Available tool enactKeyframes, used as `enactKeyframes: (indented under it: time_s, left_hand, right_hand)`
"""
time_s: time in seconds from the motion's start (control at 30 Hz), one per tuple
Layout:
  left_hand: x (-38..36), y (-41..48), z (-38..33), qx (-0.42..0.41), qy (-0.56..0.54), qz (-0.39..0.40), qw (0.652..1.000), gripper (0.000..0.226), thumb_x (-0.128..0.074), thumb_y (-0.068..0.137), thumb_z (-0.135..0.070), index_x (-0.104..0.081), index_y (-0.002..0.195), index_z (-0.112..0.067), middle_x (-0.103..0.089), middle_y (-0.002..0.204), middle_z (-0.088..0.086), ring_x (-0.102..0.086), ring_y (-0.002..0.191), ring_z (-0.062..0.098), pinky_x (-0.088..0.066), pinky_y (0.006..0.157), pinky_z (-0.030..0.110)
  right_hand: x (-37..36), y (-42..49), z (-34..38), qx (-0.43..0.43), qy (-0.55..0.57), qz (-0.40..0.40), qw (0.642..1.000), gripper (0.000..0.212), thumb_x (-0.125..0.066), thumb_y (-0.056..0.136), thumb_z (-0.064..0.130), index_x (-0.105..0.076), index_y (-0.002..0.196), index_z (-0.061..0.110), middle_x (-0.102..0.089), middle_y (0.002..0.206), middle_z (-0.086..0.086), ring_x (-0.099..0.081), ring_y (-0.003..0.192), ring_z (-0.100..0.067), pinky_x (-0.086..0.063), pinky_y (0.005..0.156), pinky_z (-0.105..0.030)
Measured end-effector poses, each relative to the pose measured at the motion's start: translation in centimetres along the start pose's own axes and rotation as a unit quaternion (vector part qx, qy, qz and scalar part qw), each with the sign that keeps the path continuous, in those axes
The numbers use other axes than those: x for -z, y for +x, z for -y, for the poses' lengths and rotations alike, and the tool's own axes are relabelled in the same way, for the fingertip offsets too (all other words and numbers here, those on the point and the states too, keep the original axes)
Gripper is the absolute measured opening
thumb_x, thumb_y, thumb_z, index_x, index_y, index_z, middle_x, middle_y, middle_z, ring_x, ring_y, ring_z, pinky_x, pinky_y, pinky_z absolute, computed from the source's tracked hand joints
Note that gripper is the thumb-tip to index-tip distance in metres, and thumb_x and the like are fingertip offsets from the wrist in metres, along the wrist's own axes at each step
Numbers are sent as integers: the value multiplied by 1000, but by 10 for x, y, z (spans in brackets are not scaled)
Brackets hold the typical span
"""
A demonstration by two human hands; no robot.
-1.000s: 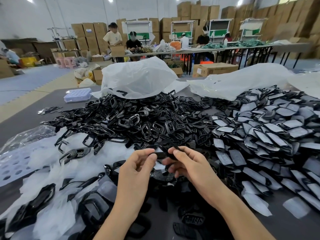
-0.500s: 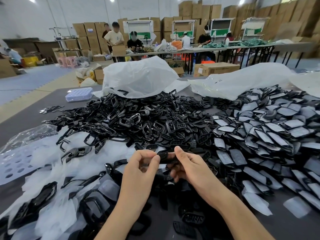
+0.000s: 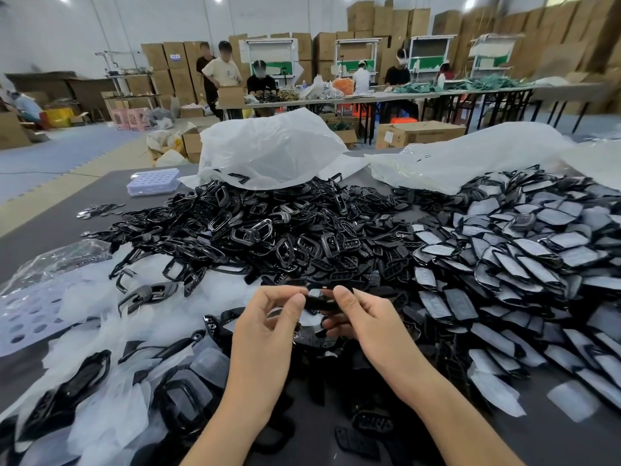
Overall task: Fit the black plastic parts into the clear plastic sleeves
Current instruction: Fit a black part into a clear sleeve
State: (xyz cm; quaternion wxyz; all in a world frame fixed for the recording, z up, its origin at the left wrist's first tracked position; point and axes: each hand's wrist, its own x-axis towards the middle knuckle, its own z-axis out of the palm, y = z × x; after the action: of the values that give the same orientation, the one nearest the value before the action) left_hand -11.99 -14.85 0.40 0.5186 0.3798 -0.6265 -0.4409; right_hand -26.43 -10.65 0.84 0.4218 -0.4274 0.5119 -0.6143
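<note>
- The black part [image 3: 319, 303] sits just below the centre of the frame, lifted clear of the counter [image 3: 67, 227] and bridging the gap between the two hands.
- Its long axis runs left to right across the picture, one end toward each hand.
- The left hand [image 3: 268, 327] pinches the left end between thumb and forefinger, with the other fingers curled beneath.
- The right hand [image 3: 369, 326] pinches the right end in the same way, so neither hand is nearer; the part is shared evenly.
- A pale, glossy patch [image 3: 316, 293] shows at the part's upper edge. It may be the mouth of a clear sleeve, but I cannot tell.
- My judgement is that the coming push runs along that left-to-right axis, one hand feeding while the other holds.
- Loose black parts [image 3: 275, 230] are heaped above the hands in the middle of the frame.
- Already sleeved pieces [image 3: 524, 264] lie to the right, nearer the right hand.
- Pale sleeves [image 3: 100, 331] lie at lower left, nearer the left hand.
</note>
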Motion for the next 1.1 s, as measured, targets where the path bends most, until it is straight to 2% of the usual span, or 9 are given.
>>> enactKeyframes:
  time_s: [0.1,0.17,0.27,0.4,0.53,0.73,0.87,1.0,1.1]
  left_hand:
    - [-2,-1,0,34,-43,-10,998,6,-69,86,-35,-71,92,-35,-72,108,-14,-68,98,2,-50,86,17]
    - [-4,-2,1,43,-55,-9,998,4,-68,89,-32,-69,92,-30,-74,94,-6,-70,86,12,-52,79,24]
    - [-6,-4,1,35,-57,-23,997,1,-67,92,-29,-65,92,-28,-72,83,-1,-68,76,16,-53,69,20]
    - [-4,-4,2,19,-49,-34,998,12,-62,96,-24,-62,99,-35,-70,83,-3,-65,75,12,-51,71,17]
    - [-2,-3,1,-36,61,19,997,17,-57,99,-22,-60,108,-36,-66,87,-18,-61,69,1,-45,65,9]
    - [14,5,-1,9,38,125,991,23,-59,98,-22,-69,104,-42,-71,83,-2,-67,73,10,-49,71,13]
    - [12,4,2,-19,89,98,991,21,-61,98,-19,-69,102,-38,-68,79,-4,-62,71,11,-46,67,12]
    - [12,3,-1,17,33,102,994,19,-63,97,-19,-72,102,-35,-72,84,1,-67,72,7,-48,68,9]
    - [12,4,-1,24,48,100,994,17,-66,95,-17,-74,96,-32,-74,79,-5,-68,69,2,-47,67,8]
  right_hand:
    - [-3,-1,2,-10,18,32,999,31,-53,101,37,-81,106,26,-78,97,-8,-70,78,-14,-58,72,-23]
    - [-5,-2,2,-17,37,53,998,33,-53,100,36,-79,109,18,-77,97,-13,-69,76,-13,-57,70,-22]
    - [-7,-3,3,-34,81,78,993,37,-53,95,36,-78,104,10,-75,87,-14,-67,70,-14,-56,65,-23]
    - [-9,-5,3,-54,100,102,988,36,-55,93,38,-80,87,13,-73,83,-11,-66,68,-14,-56,63,-24]
    - [-6,-5,5,-52,71,99,991,35,-56,92,41,-80,88,16,-76,86,-9,-68,71,-14,-57,65,-24]
    - [2,-6,10,-46,57,118,990,41,-51,97,44,-82,94,16,-78,92,-13,-70,76,-14,-57,69,-24]
    - [0,-6,9,-61,47,122,990,38,-53,91,46,-83,86,23,-77,85,-10,-69,71,-15,-56,65,-24]
    - [3,-5,8,-50,54,128,989,40,-57,90,52,-82,87,21,-78,84,-9,-69,69,-14,-55,63,-22]
    - [4,-5,4,-44,35,126,990,38,-53,97,45,-82,88,21,-79,88,-10,-69,70,-13,-55,63,-22]
